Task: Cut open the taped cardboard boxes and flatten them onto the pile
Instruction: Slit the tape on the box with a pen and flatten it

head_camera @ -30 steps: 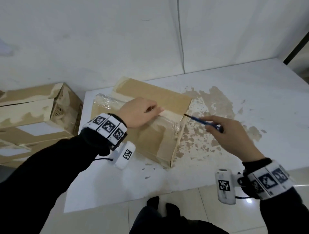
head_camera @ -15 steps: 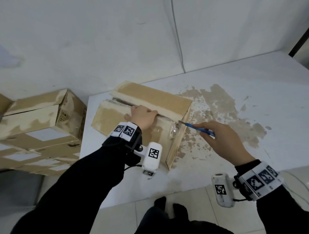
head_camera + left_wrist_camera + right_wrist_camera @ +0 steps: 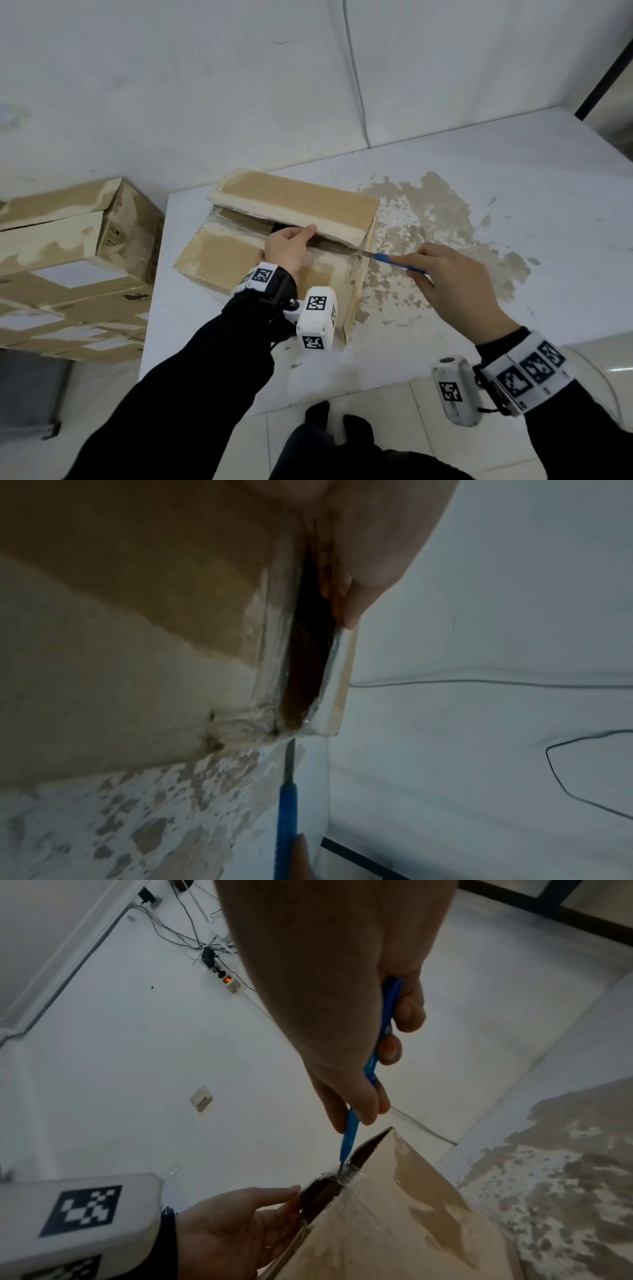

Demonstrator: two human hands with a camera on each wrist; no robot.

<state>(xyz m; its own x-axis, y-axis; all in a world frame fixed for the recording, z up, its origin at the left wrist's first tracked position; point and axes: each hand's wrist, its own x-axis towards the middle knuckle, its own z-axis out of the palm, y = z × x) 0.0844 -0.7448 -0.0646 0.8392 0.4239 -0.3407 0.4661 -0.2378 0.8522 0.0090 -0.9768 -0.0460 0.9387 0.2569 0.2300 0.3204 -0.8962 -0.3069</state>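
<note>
A brown cardboard box (image 3: 291,195) lies on the white table (image 3: 496,164), its top seam split into a dark gap. My left hand (image 3: 301,236) rests on the near flap with its fingers hooked into the gap against the far flap's edge; the left wrist view shows a finger (image 3: 346,601) on that edge. My right hand (image 3: 455,277) grips a blue-handled knife (image 3: 400,263). Its blade tip touches crumpled clear tape at the seam's right end. The right wrist view shows the knife (image 3: 352,1134) entering the corner of the box (image 3: 394,1218).
Several worn cardboard boxes (image 3: 68,257) are stacked left of the table. A peeled brown patch (image 3: 445,219) marks the tabletop right of the box. A cable (image 3: 356,85) runs down the wall behind. My feet (image 3: 322,418) stand at the table's near edge.
My left hand went from lying over the taped seam to hooking its fingers into it, and the gap has widened. The knife tip moved in to the seam's right end.
</note>
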